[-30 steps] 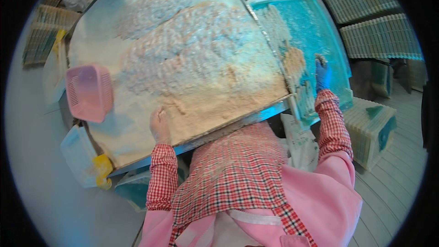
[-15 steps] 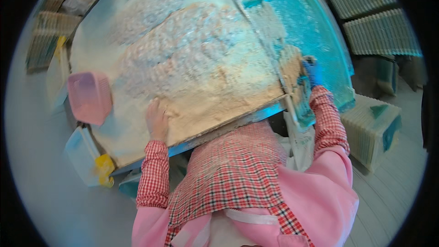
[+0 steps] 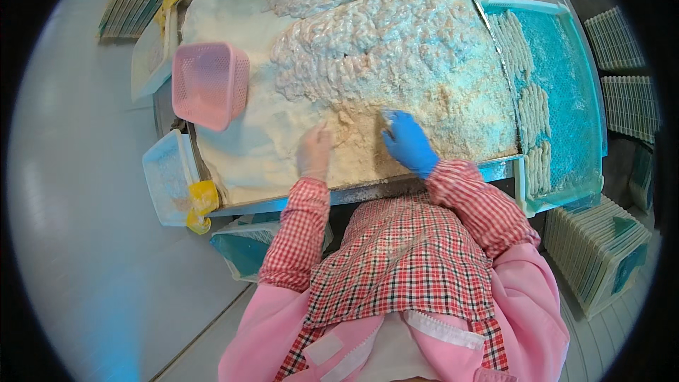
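Coating pale pieces (image 3: 375, 46), apparently

Your left hand (image 3: 315, 152) and right hand (image 3: 410, 143) are at the powder (image 3: 358, 143) on your side of the pieces; whether either grips anything, I cannot tell. Next likely calls for light pressing, 1 piece at a time.

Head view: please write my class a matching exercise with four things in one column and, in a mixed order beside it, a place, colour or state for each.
Things:
1. right hand
2. pink basket
3. pale strips
4. apron

Place, colour or state:
A. lying in the blue tray
B. patterned with red checks
C. covered by a blue glove
D. at the left edge of the table

Right pairs: 1-C, 2-D, 3-A, 4-B.
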`<state>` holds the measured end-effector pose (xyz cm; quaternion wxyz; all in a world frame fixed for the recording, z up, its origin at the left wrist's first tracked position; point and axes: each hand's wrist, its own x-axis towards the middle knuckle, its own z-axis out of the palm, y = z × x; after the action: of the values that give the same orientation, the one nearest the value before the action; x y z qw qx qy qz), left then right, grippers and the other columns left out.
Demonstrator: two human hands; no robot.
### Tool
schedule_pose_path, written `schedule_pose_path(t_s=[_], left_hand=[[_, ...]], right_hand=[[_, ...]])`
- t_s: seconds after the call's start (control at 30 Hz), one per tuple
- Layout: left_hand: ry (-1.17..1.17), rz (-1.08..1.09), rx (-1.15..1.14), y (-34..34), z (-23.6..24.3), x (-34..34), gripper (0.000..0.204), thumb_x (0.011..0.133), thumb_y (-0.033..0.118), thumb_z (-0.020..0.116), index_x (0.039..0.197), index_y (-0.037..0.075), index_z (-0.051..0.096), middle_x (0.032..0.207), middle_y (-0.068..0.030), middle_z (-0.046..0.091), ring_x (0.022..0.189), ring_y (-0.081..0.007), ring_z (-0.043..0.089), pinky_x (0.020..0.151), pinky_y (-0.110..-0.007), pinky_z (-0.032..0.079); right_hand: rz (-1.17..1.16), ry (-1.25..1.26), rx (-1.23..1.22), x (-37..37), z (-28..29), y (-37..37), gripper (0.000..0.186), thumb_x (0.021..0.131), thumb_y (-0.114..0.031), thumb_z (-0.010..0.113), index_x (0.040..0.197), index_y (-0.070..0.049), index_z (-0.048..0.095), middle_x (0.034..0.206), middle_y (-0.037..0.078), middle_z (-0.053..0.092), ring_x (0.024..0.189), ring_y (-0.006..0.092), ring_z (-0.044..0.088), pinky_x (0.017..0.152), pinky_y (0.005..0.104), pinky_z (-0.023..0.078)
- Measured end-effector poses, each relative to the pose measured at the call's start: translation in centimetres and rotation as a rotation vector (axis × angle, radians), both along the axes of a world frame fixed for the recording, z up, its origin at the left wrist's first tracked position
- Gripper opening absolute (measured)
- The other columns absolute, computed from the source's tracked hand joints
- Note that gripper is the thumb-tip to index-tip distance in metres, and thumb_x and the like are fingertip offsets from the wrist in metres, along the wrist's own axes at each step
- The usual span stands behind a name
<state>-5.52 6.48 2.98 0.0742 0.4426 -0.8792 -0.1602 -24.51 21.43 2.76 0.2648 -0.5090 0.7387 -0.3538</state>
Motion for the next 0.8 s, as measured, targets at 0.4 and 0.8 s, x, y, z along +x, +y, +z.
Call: schedule_pose_path(t_s=[0.4, 0.8], left_hand=[[0.152, -0.219, 0.123, 4.1, 2.5, -2.6, 0.041, 0.085, 0.016, 0.053, 0.123, 0.002, 0.053, 0.126, -0.0196, 0.053, 0.119, -0.0292, 0.049, 0.101, -0.037, 0.038], [0.437, -0.137, 0.291, 9.6, 1.4, -5.2, 0.033, 0.085, 0.011, 0.053, 0.116, 0.001, 0.056, 0.107, -0.0155, 0.060, 0.100, -0.0291, 0.059, 0.090, -0.036, 0.048]], right_hand=[[0.192, 0.008, 0.041, 2.3, -0.2, 2.4, 0.042, 0.083, -0.008, 0.054, 0.125, -0.004, 0.053, 0.095, 0.017, 0.056, 0.088, 0.0340, 0.053, 0.075, 0.0448, 0.047], [-0.468, -1.585, -0.006, 0.9, -0.5, -0.1, 0.029, 0.093, -0.020, 0.056, 0.116, -0.003, 0.059, 0.097, 0.006, 0.067, 0.083, 0.0152, 0.062, 0.073, 0.0294, 0.050]])
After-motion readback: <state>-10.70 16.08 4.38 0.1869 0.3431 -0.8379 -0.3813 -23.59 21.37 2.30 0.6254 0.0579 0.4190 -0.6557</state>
